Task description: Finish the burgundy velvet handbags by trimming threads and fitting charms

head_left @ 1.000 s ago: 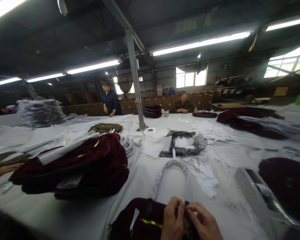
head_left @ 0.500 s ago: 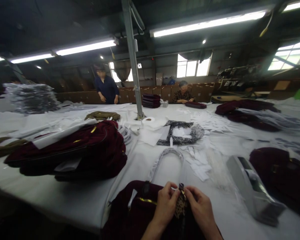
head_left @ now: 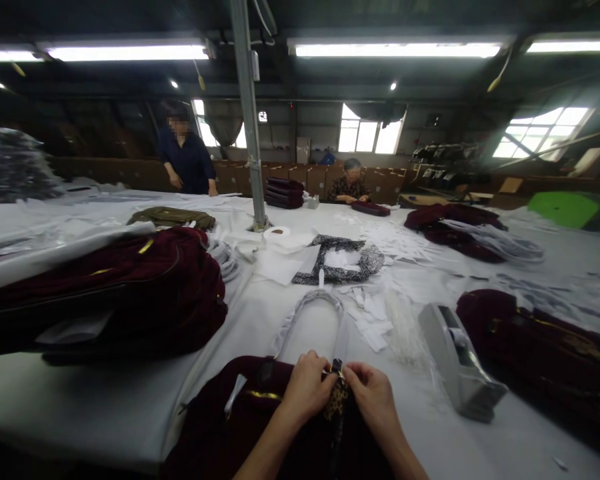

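A maroon handbag [head_left: 207,407] lies at the table's near edge, in front of me. Its handle [head_left: 284,333], wrapped in pale covering, arches away across the table. At the dark tab [head_left: 337,365] where the handle's right end meets the bag, my left hand [head_left: 305,387] and my right hand [head_left: 373,393] come together, fingertips pinched. Between them a gold openwork charm [head_left: 336,402] hangs against the bag, its top at my fingers. The exact grip on its fastening is too small to make out. A gold zip [head_left: 263,395] and a small white tag [head_left: 236,392] show left of my hands.
Maroon bags are piled at the left [head_left: 180,293]; another maroon bag [head_left: 525,340] lies right, beyond a grey tape dispenser [head_left: 460,367]. Paper scraps [head_left: 373,317] and a black-and-white speckled piece [head_left: 370,263] lie ahead, near a metal post [head_left: 250,120]. Two people are across the table.
My view has levelled and turned right, so the surroundings sit further left. Both hands stay pinched at the charm below the handle tab, with little visible change in the fingers.
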Demonstrator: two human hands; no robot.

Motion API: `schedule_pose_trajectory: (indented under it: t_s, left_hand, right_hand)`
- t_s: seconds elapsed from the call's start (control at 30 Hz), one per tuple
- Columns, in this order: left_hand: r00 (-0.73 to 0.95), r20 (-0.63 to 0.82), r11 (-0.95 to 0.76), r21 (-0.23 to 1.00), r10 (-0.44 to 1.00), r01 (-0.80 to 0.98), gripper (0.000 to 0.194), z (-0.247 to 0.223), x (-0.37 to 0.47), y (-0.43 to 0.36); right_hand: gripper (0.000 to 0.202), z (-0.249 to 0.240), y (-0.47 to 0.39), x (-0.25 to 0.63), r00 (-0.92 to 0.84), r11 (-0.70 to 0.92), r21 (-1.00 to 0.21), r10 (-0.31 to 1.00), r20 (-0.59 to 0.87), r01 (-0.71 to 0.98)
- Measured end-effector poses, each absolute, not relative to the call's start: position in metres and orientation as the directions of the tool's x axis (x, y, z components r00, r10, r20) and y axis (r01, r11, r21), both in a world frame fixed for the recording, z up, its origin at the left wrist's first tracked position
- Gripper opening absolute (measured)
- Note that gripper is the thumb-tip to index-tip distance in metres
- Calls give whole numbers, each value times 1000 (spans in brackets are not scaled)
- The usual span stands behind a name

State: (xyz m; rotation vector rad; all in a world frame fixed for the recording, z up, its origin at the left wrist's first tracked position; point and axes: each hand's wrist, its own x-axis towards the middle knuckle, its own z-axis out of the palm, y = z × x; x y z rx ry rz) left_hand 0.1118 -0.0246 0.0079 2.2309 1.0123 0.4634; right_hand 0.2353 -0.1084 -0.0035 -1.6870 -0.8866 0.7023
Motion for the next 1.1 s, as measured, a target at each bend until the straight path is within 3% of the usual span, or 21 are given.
schedule_pose_trajectory:
  t_s: [0.2, 0.4, 0.6, 0.9, 1.1]
  left_hand:
    - [629, 54, -463, 726, 776, 508, 14, 0, 110, -25]
    - [632, 88, -462, 759, 770, 458, 12, 0, 109, -27]
    - [630, 127, -481, 764, 766, 430, 12, -1, 107, -26]
    - [625, 171, -496, 776, 761, 390, 12, -5, 106, -25]
    - [601, 189, -487, 785, 776, 382, 16, -10, 106, -27]
  right_hand:
    - [27, 4, -102, 241, 541, -257, -927, 838, -72, 274]
    - [18, 19, -96, 248, 526, -356, -790, 849, -51, 499]
    - [17, 31, -90, 247, 424, -314, -649, 906, 14, 693]
    - [14, 50, -76, 245, 292, -304, -348, 952, -87, 887]
    - [14, 51, -67, 245, 260, -283, -285, 959, -114, 916]
